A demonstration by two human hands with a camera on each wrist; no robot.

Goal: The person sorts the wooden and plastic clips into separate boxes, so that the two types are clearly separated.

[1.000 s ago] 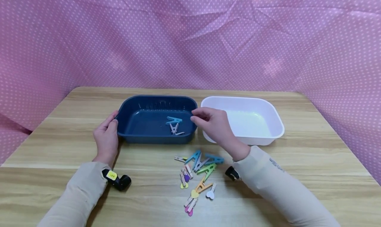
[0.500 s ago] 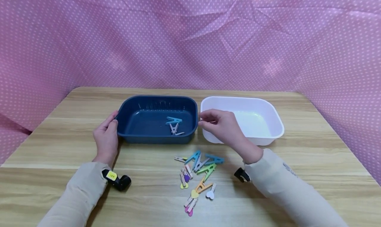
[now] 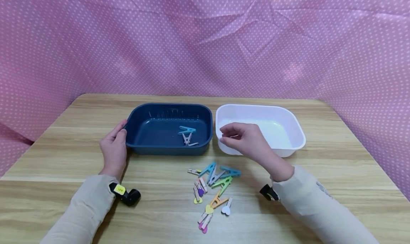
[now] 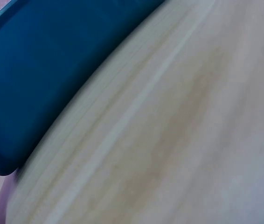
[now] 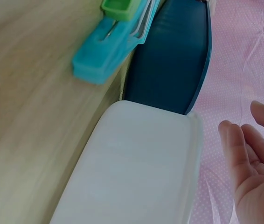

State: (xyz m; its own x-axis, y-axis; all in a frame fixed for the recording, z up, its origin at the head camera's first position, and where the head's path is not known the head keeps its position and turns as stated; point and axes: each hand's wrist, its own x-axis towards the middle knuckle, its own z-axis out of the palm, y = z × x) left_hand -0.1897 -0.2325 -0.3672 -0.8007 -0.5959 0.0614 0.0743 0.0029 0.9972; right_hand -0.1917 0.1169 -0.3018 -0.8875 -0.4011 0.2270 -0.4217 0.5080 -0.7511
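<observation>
My left hand (image 3: 114,149) holds the left end of a dark blue plastic basin (image 3: 169,150), thumb and fingers at its rim. In the left wrist view the basin's outer wall (image 4: 52,70) fills the upper left, and most of the hand is out of frame. Inside the basin lie a light blue clothespin (image 3: 187,130) and a greyish clothespin (image 3: 187,139). My right hand (image 3: 245,139) hovers over the near left corner of a white basin (image 3: 259,108). Its fingers are loosely bent, and the right wrist view shows a gap between thumb and fingertips with nothing held.
In front of the basins lie several loose clothespins, among them a green one (image 3: 223,182), an orange one (image 3: 218,200) and a small one with a white heart (image 3: 226,210). They rest on a wooden table (image 3: 153,208). A pink dotted cloth (image 3: 205,52) hangs behind.
My right hand has drawn back from the blue basin's right rim, moving right and slightly nearer to the white basin's corner. My left hand and the clothespins have stayed put.
</observation>
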